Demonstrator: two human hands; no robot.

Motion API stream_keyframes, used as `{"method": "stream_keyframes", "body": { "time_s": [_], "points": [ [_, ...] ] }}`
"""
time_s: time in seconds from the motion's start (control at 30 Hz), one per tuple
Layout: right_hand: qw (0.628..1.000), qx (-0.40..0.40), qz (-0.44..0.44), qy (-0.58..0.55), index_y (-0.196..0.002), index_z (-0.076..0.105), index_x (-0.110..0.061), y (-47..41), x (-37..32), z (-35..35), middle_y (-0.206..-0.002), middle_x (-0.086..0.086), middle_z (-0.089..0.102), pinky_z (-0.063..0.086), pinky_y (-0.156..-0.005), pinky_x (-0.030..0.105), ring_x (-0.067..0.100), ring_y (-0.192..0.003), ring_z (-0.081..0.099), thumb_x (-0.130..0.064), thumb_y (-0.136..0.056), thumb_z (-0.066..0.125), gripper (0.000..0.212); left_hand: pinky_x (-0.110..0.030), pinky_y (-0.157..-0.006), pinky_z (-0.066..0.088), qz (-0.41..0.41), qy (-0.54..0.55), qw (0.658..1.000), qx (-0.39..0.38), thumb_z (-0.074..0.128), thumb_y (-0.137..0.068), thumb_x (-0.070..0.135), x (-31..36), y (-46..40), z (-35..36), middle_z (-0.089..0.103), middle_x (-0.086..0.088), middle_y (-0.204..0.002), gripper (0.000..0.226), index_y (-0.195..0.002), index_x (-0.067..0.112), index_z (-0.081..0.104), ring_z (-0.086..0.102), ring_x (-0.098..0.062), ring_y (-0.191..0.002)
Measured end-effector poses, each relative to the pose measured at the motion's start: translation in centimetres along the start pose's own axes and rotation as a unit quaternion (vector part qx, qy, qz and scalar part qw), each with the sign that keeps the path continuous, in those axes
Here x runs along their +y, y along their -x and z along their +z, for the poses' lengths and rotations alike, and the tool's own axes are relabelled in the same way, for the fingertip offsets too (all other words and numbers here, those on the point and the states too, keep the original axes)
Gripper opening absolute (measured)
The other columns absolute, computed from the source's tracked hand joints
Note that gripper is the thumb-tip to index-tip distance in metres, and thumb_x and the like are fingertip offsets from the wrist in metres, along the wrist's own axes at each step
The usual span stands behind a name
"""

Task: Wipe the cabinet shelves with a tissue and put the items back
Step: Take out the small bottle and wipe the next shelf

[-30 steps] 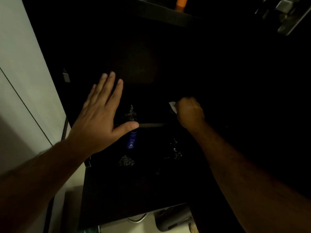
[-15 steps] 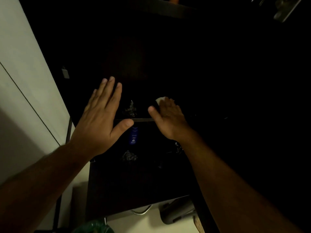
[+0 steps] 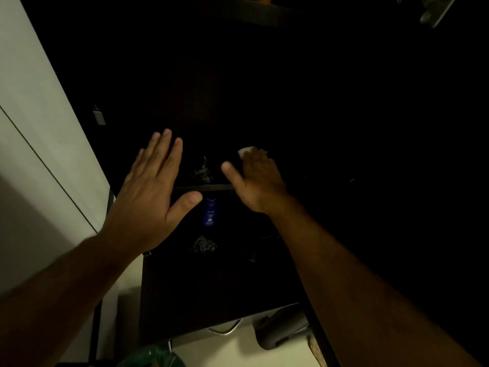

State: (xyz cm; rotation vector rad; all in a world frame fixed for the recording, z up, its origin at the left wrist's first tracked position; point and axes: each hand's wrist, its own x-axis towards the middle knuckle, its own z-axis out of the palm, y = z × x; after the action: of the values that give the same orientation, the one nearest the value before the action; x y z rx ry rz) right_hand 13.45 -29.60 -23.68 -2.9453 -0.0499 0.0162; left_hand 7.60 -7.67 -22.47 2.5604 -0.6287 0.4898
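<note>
White tissue (image 3: 244,152) apparently under flat right hand (image 3: 258,181) on dark shelf (image 3: 206,187).

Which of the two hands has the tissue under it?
The right hand: white tissue shows beyond its fingertips. The left hand is spread flat, with nothing under it.

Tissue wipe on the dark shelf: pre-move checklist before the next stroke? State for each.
1. Tissue under the right hand: ok, white edge shows past the fingers.
2. Right hand flat on it: ok, fingers straight, pressing.
3. Left hand free: ok, open, fingers spread, holding nothing.
4. Blue bottle out of the stroke: ok, it sits below the shelf edge.
5. Crinkled item left of the right hand: not ok, close to the wiping path.
6. Shelf to the right free of items: cannot tell, too dark.
</note>
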Motion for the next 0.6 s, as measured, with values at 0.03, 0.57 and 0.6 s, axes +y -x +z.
{"method": "stream_keyframes", "body": {
  "time_s": [0.03,0.57,0.6],
  "points": [
    [0.999,0.001,-0.043,-0.005,-0.154,0.009,-0.013,1.4,-0.4,0.6,-0.162,0.008,0.004,-0.003,-0.120,0.033,0.022,-0.149,-0.001,-0.074,-0.088,0.009,0.090,-0.041,-0.121,0.003,0.002,-0.001,1.000,0.002,0.011,-0.089,0.077,0.0,0.0,0.1,0.004,-0.009,-0.163,0.094,-0.154,0.010,0.008,-0.003,-0.017,-0.151],
    [0.994,0.034,-0.105,0.007,-0.154,0.011,-0.012,4.5,-1.0,1.5,-0.162,0.007,0.006,-0.007,-0.118,0.031,0.018,-0.149,-0.001,-0.078,-0.083,0.007,0.097,-0.050,-0.120,0.012,0.013,-0.001,1.000,-0.005,0.012,-0.092,0.074,0.4,1.9,0.5,0.010,-0.013,-0.162,0.093,-0.153,0.004,0.015,0.004,-0.024,-0.151],
    [0.994,0.047,-0.103,0.011,-0.154,0.011,-0.013,5.4,-0.1,1.6,-0.162,0.005,0.006,-0.007,-0.118,0.030,0.017,-0.149,-0.002,-0.080,-0.080,0.003,0.100,-0.051,-0.120,0.012,0.014,-0.001,1.000,-0.007,0.012,-0.092,0.074,0.3,2.0,0.4,0.010,-0.013,-0.162,0.092,-0.153,0.005,0.014,0.005,-0.024,-0.151]
  ]
}}
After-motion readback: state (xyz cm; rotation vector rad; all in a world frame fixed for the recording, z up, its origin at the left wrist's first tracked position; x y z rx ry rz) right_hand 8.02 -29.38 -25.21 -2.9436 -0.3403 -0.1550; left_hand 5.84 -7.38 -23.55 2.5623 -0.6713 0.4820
